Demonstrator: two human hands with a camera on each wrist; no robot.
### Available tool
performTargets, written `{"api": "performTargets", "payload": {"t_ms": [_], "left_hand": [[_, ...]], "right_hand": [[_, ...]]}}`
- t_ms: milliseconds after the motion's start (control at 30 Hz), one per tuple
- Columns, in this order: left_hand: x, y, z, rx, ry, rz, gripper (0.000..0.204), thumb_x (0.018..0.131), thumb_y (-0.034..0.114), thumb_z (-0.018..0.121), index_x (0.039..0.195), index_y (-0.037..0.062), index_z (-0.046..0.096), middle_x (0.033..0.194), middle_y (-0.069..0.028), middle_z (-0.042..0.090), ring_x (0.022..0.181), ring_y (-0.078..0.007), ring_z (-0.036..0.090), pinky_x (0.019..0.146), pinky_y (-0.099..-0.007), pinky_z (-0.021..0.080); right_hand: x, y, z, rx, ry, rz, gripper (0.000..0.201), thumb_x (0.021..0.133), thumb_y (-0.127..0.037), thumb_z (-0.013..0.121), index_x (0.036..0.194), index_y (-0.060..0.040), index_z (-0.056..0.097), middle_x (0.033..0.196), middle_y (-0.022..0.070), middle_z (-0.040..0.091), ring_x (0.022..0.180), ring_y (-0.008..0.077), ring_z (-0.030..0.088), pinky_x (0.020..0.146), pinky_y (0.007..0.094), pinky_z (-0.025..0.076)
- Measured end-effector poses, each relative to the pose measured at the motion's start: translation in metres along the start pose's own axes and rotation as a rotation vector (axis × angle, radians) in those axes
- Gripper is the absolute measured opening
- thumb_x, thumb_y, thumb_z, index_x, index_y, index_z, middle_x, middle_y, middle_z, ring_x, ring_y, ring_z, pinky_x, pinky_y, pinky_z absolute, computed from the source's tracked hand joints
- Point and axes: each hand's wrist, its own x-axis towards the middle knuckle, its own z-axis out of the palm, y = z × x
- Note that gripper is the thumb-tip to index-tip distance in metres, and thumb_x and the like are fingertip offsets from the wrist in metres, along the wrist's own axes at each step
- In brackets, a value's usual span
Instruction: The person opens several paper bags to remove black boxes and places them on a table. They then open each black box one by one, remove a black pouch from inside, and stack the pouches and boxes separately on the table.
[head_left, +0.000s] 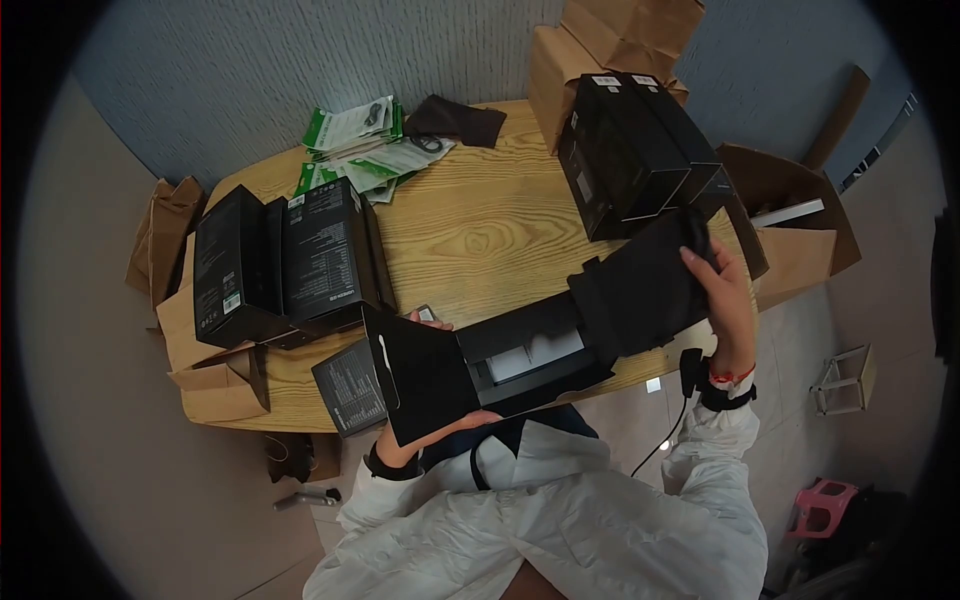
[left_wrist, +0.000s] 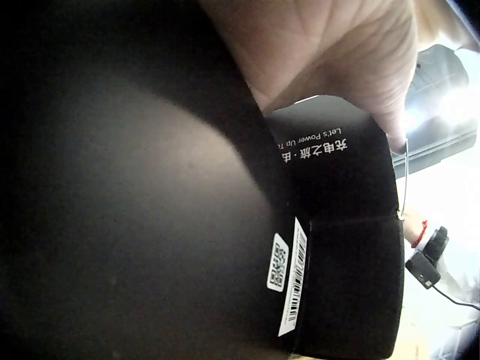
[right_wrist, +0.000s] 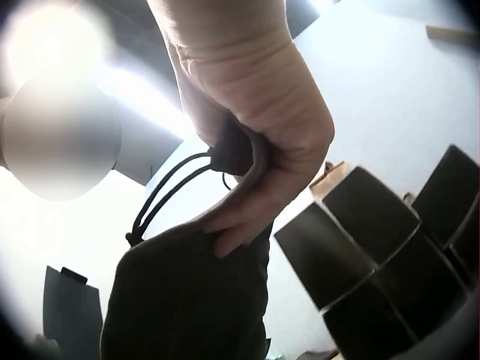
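Observation:
My left hand [head_left: 448,428] grips an open black box [head_left: 425,375] near its flap, the thumb along the near side and fingertips showing past the far side. White printed paper [head_left: 535,355] lies inside the box. A QR code and barcode label [left_wrist: 292,277] show on its outside in the left wrist view. My right hand [head_left: 727,292] holds a dark drawstring pouch [head_left: 645,290] by its upper end, thumb pressed on the cloth. The pouch's lower end overlaps the box's right end in the head view. Its cord [right_wrist: 169,187] hangs in a loop in the right wrist view.
Black boxes stand on the wooden table [head_left: 480,220] at left [head_left: 325,255] and back right [head_left: 630,150]. Green-and-white packets [head_left: 360,150] and a dark cloth [head_left: 455,120] lie at the back. A smaller grey box [head_left: 348,388] sits left of the open one. Brown paper bags [head_left: 225,385] flank the table.

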Motion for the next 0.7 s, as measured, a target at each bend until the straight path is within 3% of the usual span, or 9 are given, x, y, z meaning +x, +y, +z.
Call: {"api": "performTargets", "payload": {"t_ms": [67, 100, 167, 267, 400, 467, 500, 600, 700], "left_hand": [[0.0, -0.046, 0.039, -0.146, 0.404, 0.52, 0.112, 0.063, 0.059, 0.078, 0.134, -0.0143, 0.033, 0.13, -0.0224, 0.042, 0.13, -0.0341, 0.035, 0.115, -0.0552, 0.007], [-0.002, -0.033, 0.03, -0.151, 0.402, 0.521, 0.112, 0.063, 0.059, 0.078, 0.134, -0.0143, 0.033, 0.13, -0.0224, 0.042, 0.13, -0.0341, 0.035, 0.115, -0.0552, 0.007], [-0.006, 0.003, -0.001, -0.072, 0.058, 0.004, 0.11, 0.064, 0.061, 0.075, 0.134, -0.0134, 0.035, 0.131, -0.0211, 0.042, 0.13, -0.034, 0.035, 0.115, -0.0556, 0.008], [-0.004, 0.001, -0.007, 0.17, -0.01, 0.111, 0.109, 0.065, 0.062, 0.074, 0.134, -0.0127, 0.036, 0.131, -0.0202, 0.043, 0.13, -0.0346, 0.036, 0.114, -0.0555, 0.01], [0.0, 0.008, -0.011, 0.285, -0.041, 0.131, 0.108, 0.065, 0.064, 0.073, 0.133, -0.0121, 0.037, 0.129, -0.0207, 0.045, 0.129, -0.0349, 0.037, 0.114, -0.0553, 0.012], [0.0, 0.012, -0.012, 0.09, -0.059, -0.052, 0.106, 0.066, 0.065, 0.071, 0.132, -0.0119, 0.039, 0.128, -0.0209, 0.045, 0.129, -0.035, 0.037, 0.114, -0.0554, 0.013], [0.001, 0.014, -0.014, 0.09, -0.062, -0.049, 0.106, 0.066, 0.065, 0.071, 0.132, -0.0119, 0.039, 0.128, -0.0209, 0.045, 0.129, -0.035, 0.037, 0.114, -0.0554, 0.013], [0.002, 0.014, -0.017, 0.159, -0.113, -0.002, 0.106, 0.066, 0.065, 0.071, 0.131, -0.0122, 0.04, 0.128, -0.0209, 0.046, 0.129, -0.0354, 0.037, 0.114, -0.0554, 0.013], [-0.003, 0.006, -0.01, 0.311, -0.043, 0.1, 0.107, 0.064, 0.063, 0.075, 0.131, -0.0123, 0.039, 0.127, -0.021, 0.046, 0.128, -0.0354, 0.038, 0.114, -0.0551, 0.013]], "right_hand": [[0.001, -0.009, -0.024, 0.009, 0.035, -0.025, 0.026, 0.089, -0.01, 0.062, 0.112, 0.002, 0.06, 0.097, 0.0035, 0.066, 0.084, 0.0084, 0.062, 0.077, 0.0202, 0.048], [0.003, -0.009, -0.037, 0.018, 0.05, -0.039, 0.027, 0.089, -0.011, 0.062, 0.113, 0.0021, 0.06, 0.097, 0.0046, 0.067, 0.084, 0.0088, 0.062, 0.077, 0.0204, 0.049], [0.002, -0.021, -0.047, 0.048, 0.076, -0.03, 0.029, 0.089, -0.012, 0.062, 0.115, 0.0018, 0.059, 0.098, 0.0051, 0.067, 0.085, 0.0094, 0.063, 0.078, 0.021, 0.049], [0.005, -0.028, -0.067, 0.045, 0.074, -0.045, 0.03, 0.089, -0.011, 0.062, 0.116, 0.0023, 0.058, 0.099, 0.0058, 0.067, 0.086, 0.0099, 0.064, 0.079, 0.0214, 0.05], [0.005, -0.038, -0.07, 0.021, 0.096, -0.098, 0.029, 0.09, -0.01, 0.061, 0.116, 0.0021, 0.058, 0.099, 0.0068, 0.067, 0.085, 0.0103, 0.064, 0.078, 0.0217, 0.051], [0.006, -0.04, -0.073, 0.039, 0.066, -0.087, 0.027, 0.09, -0.011, 0.061, 0.113, 0.002, 0.059, 0.097, 0.0066, 0.067, 0.083, 0.0099, 0.065, 0.076, 0.0215, 0.051], [0.009, -0.039, -0.076, 0.04, 0.069, -0.088, 0.027, 0.09, -0.011, 0.061, 0.113, 0.002, 0.059, 0.097, 0.0066, 0.067, 0.083, 0.0099, 0.065, 0.076, 0.0215, 0.051], [0.022, -0.021, -0.093, 0.08, 0.005, -0.026, 0.024, 0.09, -0.011, 0.061, 0.11, 0.0017, 0.06, 0.095, 0.0056, 0.067, 0.083, 0.0096, 0.064, 0.075, 0.021, 0.052], [0.036, 0.019, -0.104, 0.015, 0.061, 0.098, 0.028, 0.088, -0.016, 0.065, 0.108, 0.0011, 0.058, 0.095, 0.0063, 0.067, 0.086, 0.0109, 0.064, 0.074, 0.0228, 0.051]]}}
